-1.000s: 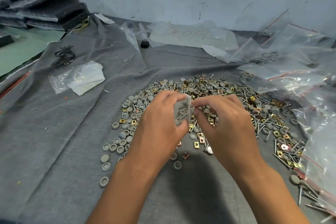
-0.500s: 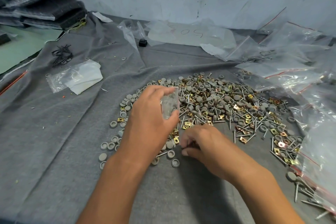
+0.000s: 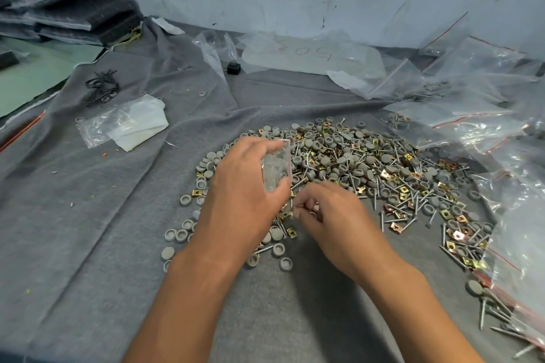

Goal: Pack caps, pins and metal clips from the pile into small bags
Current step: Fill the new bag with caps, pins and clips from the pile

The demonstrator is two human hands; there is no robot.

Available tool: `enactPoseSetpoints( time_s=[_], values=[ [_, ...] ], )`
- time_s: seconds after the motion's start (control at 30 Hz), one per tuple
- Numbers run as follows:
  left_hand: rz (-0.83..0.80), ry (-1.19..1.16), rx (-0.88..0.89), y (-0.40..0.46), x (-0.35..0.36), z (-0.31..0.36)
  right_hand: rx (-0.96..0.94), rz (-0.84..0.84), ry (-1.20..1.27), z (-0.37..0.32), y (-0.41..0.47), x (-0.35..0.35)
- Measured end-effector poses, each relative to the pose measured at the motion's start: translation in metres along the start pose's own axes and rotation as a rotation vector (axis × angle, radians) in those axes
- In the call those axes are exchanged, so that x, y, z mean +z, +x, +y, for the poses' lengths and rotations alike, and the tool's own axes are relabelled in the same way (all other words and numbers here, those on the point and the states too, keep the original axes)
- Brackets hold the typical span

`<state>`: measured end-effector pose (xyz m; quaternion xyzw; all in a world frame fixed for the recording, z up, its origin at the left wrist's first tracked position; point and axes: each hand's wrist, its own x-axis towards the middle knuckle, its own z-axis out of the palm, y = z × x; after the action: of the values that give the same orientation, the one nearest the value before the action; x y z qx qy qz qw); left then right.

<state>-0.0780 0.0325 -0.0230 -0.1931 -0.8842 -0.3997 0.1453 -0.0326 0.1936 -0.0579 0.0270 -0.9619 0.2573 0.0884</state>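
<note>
1. My left hand [image 3: 244, 197] holds a small clear bag [image 3: 275, 168] upright above the near-left edge of the pile [image 3: 368, 168], fingers and thumb curled round it.
2. My right hand [image 3: 333, 224] sits just beside and below the bag, low over the pile's near edge; its fingers [image 3: 306, 209] are pinched together on something small, and I cannot tell what.
3. The pile lies on the grey felt cloth [image 3: 88, 230] covering the worktop: grey caps [image 3: 413, 171], pins [image 3: 380, 219] and brass-coloured metal clips [image 3: 395, 225] all mixed.
4. Loose caps are scattered near my left wrist.
5. Clear bags with red seals [image 3: 477, 127] are heaped to the right of the pile, some touching it.
6. A flat bag with white paper [image 3: 126, 124] lies well apart on the left.
</note>
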Motion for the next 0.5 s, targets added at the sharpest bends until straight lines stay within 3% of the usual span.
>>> enactPoseSetpoints(
  time_s=[0.17, 0.37, 0.5],
  values=[
    [-0.023, 0.024, 0.040, -0.001, 0.006, 0.000, -0.102, 0.472, 0.275, -0.015, 0.006, -0.022],
    [-0.038, 0.034, 0.073, -0.002, 0.010, 0.003, -0.169, 0.475, 0.218, -0.024, 0.005, -0.016],
    [-0.054, 0.046, 0.064, -0.003, 0.009, 0.003, -0.171, 0.573, 0.269, -0.025, 0.004, -0.020]
  ],
)
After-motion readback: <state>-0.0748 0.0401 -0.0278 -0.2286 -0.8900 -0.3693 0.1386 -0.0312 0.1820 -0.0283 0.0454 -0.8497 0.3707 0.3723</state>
